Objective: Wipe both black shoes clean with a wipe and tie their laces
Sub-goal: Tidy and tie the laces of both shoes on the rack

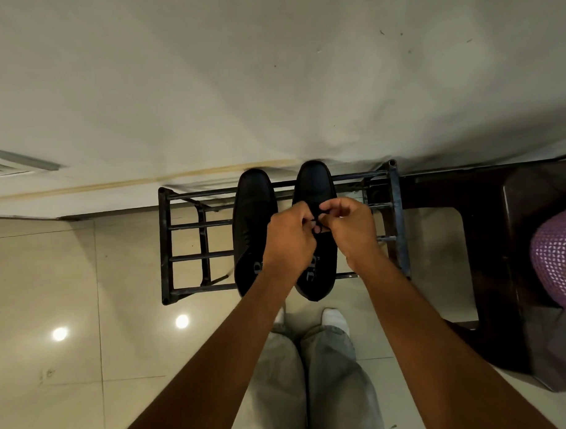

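Two black shoes stand side by side, toes toward the wall, on a dark metal rack (166, 244). The left shoe (252, 209) is untouched. Over the middle of the right shoe (312, 184) both hands meet. My left hand (290, 243) and my right hand (351, 228) each pinch a thin black lace (318, 224) between thumb and fingers, right above the shoe's tongue. The hands hide most of the lacing. No wipe is visible.
The rack stands against a pale wall on a glossy tiled floor. A dark wooden table (514, 270) with a purple mesh object (559, 259) is close on the right. My light trouser legs and white socks (335, 320) are just below the rack.
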